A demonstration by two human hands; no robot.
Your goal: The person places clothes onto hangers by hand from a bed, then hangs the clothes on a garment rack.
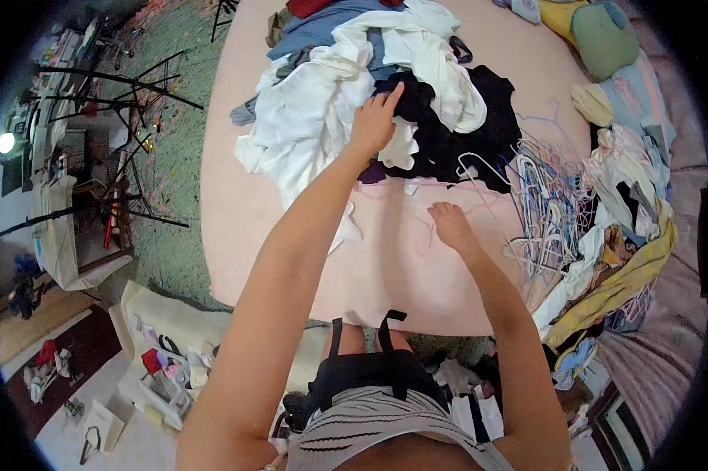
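Observation:
My left hand [376, 123] reaches over the clothes pile and touches a black garment [407, 96], its index finger stretched out; no grip shows. A white garment [307, 110] lies bunched beside it on the left. Lower down, my right hand [453, 224] hovers over or rests on the pink sheet [377, 275], fingers slightly apart and holding nothing visible. Close to its fingertips lies a thin pink clothes hanger [426, 250], which blends into the sheet. A white hanger [479, 166] lies between the black clothes and the hanger heap.
A tangled heap of clothes hangers [554, 208] covers the bed's right side. Further clothes, including a yellow garment [621, 275], line the right edge. A green cushion [605, 39] sits at the upper right. Black metal racks [134, 86] stand on the floor to the left.

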